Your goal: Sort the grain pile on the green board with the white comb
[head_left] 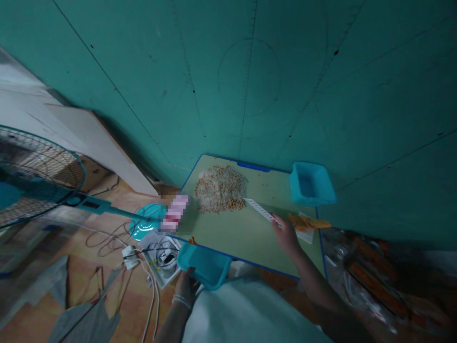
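My left hand (186, 287) is closed on the near-left rim of a shallow turquoise plastic tub (209, 267), which sits at the table's front edge against my clothing. In my right hand (285, 233) is a flat white strip with a row of slots (260, 208). Its far end touches or hovers just over the right side of a heap of small tan beans mixed with pale grains (221, 188); I cannot tell which. The heap spreads over the back left of the pale, blue-edged table (221, 231).
A second turquoise tub (312, 190) stands at the table's back right corner. Orange cloth-like material (309, 222) lies near my right hand. To the left are a fan (39, 176), cables and a white box (164, 259). A green wall (214, 95) rises behind; plastic-wrapped items (374, 276) lie right.
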`<control>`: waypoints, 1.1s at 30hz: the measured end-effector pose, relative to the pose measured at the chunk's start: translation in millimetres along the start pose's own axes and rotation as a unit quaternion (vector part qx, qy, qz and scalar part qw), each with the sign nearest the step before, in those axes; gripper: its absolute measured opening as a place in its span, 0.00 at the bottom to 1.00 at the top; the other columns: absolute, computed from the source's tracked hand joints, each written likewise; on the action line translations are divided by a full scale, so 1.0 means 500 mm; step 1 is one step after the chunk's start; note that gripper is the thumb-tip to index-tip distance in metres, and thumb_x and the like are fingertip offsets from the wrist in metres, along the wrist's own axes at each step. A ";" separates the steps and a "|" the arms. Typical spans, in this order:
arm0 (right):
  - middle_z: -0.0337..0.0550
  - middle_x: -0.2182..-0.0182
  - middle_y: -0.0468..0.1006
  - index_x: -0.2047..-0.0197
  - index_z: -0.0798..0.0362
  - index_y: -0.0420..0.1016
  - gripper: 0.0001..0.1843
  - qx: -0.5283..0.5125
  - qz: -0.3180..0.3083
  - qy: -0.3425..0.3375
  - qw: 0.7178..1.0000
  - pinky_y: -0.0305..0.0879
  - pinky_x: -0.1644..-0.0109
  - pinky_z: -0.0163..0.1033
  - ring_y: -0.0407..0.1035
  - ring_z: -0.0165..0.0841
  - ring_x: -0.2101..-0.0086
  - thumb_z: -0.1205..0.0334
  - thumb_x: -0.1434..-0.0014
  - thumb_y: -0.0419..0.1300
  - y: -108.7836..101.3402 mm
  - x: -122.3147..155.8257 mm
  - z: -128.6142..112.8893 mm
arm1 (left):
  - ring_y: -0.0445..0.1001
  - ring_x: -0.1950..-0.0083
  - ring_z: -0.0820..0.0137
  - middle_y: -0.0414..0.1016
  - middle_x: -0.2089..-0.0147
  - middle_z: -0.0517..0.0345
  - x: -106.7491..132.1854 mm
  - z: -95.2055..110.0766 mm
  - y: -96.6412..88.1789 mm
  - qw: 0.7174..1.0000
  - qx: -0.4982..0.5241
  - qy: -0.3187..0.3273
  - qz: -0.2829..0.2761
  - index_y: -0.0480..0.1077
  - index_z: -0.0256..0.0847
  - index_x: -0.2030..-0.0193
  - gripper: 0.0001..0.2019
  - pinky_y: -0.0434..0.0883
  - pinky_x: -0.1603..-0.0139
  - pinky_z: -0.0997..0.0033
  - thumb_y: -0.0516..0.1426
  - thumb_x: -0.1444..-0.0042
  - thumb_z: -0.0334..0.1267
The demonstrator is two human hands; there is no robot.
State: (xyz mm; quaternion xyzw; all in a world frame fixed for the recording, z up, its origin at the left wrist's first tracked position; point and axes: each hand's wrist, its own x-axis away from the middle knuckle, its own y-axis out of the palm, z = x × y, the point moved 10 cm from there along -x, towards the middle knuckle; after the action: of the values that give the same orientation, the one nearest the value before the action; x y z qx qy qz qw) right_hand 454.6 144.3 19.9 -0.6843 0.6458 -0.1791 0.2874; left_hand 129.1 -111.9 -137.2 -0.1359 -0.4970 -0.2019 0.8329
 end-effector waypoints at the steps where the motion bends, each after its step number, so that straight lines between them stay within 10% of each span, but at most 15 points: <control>1: 0.50 0.59 0.80 0.56 0.54 0.77 0.20 0.001 0.000 -0.007 1.000 0.71 0.54 0.44 0.74 0.40 0.59 0.56 0.43 0.48 0.003 0.004 0.001 | 0.70 0.80 0.73 0.71 0.77 0.62 0.001 0.000 0.002 1.000 -0.008 0.001 0.000 0.66 0.41 0.69 0.06 0.68 0.76 0.73 0.54 0.54 0.27; 24: 0.46 0.57 0.79 0.51 0.51 0.74 0.21 0.147 -0.109 -0.039 0.982 0.68 0.51 0.41 0.74 0.35 0.58 0.72 0.43 0.48 0.073 0.018 -0.057 | 0.70 0.77 0.71 0.66 0.81 0.63 -0.027 -0.039 -0.026 0.997 -0.050 -0.049 -0.008 0.61 0.42 0.72 0.06 0.70 0.68 0.68 0.57 0.50 0.34; 33: 0.46 0.56 0.79 0.52 0.52 0.75 0.19 0.111 -0.089 -0.005 0.990 0.68 0.50 0.41 0.73 0.35 0.56 0.68 0.43 0.48 0.062 0.043 -0.054 | 0.73 0.75 0.70 0.71 0.79 0.59 -0.015 -0.025 0.038 0.986 -0.112 -0.096 -0.075 0.63 0.40 0.73 0.05 0.67 0.68 0.71 0.57 0.50 0.32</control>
State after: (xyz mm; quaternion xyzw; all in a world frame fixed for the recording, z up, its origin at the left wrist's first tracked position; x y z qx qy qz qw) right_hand 416.2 118.6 18.5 -0.7037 0.5574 -0.2709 0.3474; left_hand 144.8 -98.9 -150.2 -0.2094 -0.5573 -0.3046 0.7435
